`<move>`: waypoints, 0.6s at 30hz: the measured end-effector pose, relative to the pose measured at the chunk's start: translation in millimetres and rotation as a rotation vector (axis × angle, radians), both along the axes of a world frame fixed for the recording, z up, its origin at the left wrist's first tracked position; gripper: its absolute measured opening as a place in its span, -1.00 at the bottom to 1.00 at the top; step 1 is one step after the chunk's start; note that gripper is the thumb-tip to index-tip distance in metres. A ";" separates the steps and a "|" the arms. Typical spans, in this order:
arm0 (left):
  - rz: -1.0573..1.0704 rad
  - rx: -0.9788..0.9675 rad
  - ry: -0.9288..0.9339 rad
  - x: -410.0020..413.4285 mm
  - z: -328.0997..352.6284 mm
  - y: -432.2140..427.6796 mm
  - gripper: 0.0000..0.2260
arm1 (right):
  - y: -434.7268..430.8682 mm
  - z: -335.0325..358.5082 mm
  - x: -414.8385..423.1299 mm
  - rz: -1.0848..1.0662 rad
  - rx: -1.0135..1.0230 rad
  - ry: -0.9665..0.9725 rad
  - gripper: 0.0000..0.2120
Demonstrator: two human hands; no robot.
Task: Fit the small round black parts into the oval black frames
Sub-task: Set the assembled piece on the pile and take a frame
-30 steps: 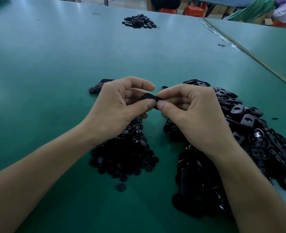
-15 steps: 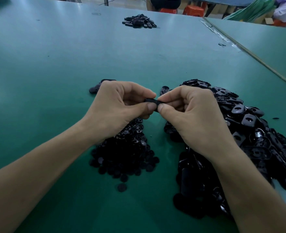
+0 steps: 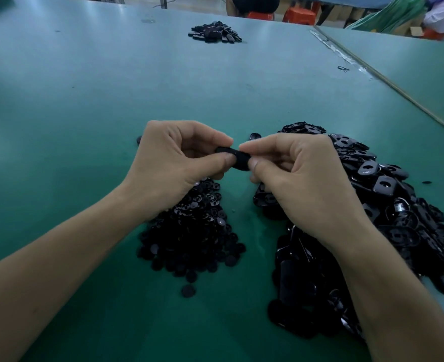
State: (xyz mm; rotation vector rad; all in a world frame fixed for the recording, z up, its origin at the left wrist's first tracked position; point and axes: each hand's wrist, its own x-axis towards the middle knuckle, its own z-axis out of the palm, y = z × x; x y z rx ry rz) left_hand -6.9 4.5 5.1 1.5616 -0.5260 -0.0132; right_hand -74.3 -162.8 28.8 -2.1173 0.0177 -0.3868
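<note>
An oval black frame (image 3: 237,158) is pinched between both hands above the green table (image 3: 85,105). My left hand (image 3: 173,163) grips its left end with thumb and forefinger. Its right end is held by my right hand (image 3: 301,184). Whether a round part sits in the frame is hidden by the fingers. Below my left hand lies a heap of small round black parts (image 3: 192,233). A large heap of oval black frames (image 3: 388,205) spreads under and right of my right hand.
A small pile of black pieces (image 3: 214,32) lies far back on the table. A few loose pieces (image 3: 254,136) rest just beyond my hands. A seam (image 3: 388,84) runs diagonally at the right. People and orange stools (image 3: 298,14) are beyond the far edge.
Both hands have dropped slightly lower, and the frame between the fingertips has turned so more of its length shows.
</note>
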 end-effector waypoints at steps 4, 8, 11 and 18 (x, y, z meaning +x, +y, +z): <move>0.238 -0.082 0.041 14.7 -3.3 8.1 -0.84 | -0.4 1.9 3.8 -0.131 -0.073 -0.055 -0.76; 0.456 -0.010 -0.043 35.5 -10.8 26.4 -0.83 | -3.7 12.9 13.4 -0.168 -0.441 0.050 -0.71; 0.511 0.137 -0.124 41.6 -18.1 31.4 -0.79 | -6.4 18.8 31.6 -0.090 -0.682 0.223 -0.58; 0.570 0.199 -0.153 47.7 -23.3 35.2 -0.87 | -1.3 15.9 71.2 -0.049 -0.971 0.448 -0.57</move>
